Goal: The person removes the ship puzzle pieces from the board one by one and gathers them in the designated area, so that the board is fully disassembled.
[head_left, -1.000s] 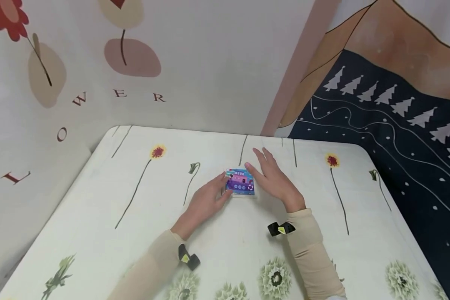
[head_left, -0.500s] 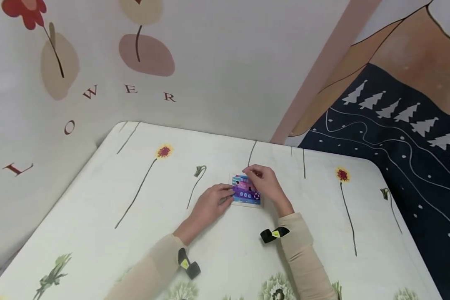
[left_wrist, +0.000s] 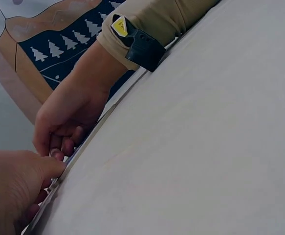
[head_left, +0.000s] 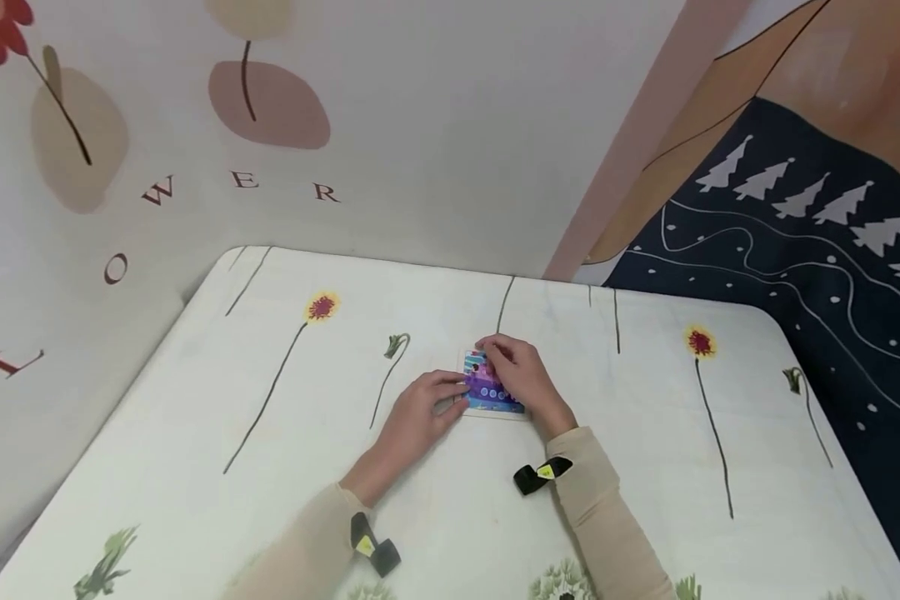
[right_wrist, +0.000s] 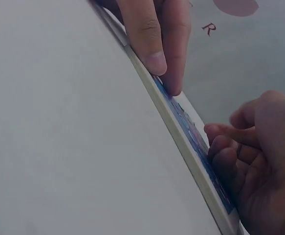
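Observation:
A small picture board point(head_left: 487, 406) with a pale border lies flat on the table, showing a purple and pink ship on blue. Beside its left edge, my left hand point(head_left: 416, 417) rests its fingertips and thumb on the border and picture. The right wrist view shows those left fingers point(right_wrist: 174, 49) nearly straight, pressing down on the board. My right hand point(head_left: 525, 375) leans over the upper right part of the picture, covering it, its fingers point(right_wrist: 225, 156) curled at the picture's surface. I cannot tell whether a small piece is between them.
The table point(head_left: 270, 500) wears a white cloth printed with flowers. Behind it hangs a pale curtain point(head_left: 420, 125) with letters, and at the right a dark cloth point(head_left: 720, 250) with white trees. Both wrists carry a black camera point(head_left: 375, 546).
My right hand, spread open beside the board at first, has come in over its upper right and curled its fingers, then shifted slightly left. The left hand stays at the left edge.

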`<control>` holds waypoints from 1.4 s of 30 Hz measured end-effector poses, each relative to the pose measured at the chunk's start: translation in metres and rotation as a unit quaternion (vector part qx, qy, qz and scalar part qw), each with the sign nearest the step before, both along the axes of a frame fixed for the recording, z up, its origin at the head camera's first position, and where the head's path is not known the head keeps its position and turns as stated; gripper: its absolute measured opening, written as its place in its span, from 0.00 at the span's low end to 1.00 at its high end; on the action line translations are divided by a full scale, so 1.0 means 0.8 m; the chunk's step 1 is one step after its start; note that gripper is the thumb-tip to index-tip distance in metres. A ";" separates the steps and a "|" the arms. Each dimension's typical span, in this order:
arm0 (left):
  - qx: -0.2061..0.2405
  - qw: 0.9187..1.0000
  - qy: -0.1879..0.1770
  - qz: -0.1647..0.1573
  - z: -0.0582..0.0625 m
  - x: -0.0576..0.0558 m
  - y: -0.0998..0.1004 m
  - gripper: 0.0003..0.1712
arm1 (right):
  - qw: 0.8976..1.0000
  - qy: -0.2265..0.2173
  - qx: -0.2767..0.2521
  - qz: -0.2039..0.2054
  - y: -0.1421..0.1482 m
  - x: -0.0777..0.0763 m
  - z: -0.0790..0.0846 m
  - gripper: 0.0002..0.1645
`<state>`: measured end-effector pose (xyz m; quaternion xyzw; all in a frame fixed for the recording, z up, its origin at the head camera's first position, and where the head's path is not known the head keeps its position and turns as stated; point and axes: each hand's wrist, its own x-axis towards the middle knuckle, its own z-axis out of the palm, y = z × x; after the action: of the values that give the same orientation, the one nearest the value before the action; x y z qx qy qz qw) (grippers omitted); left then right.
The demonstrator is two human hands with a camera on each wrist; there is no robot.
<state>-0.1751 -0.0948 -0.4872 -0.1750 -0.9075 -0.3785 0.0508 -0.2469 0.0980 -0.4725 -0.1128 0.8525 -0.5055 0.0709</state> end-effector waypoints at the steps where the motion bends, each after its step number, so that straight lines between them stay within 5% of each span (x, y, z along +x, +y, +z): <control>1: 0.005 1.000 0.000 0.003 0.002 -0.001 -0.001 0.15 | 1.000 0.008 0.009 0.006 0.000 -0.002 0.001 0.17; 25: 0.031 0.999 -0.009 0.004 -0.001 -0.007 -0.001 0.15 | 0.999 0.020 0.029 0.021 0.004 -0.009 0.003 0.14; 42: 0.029 0.999 -0.016 0.003 0.003 -0.007 -0.003 0.15 | 0.989 0.006 0.133 0.065 0.002 -0.014 0.025 0.14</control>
<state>-0.1803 -0.0970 -0.4844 -0.1649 -0.8971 -0.4077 0.0422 -0.2579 0.0995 -0.4528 -0.1606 0.9033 -0.3814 0.1130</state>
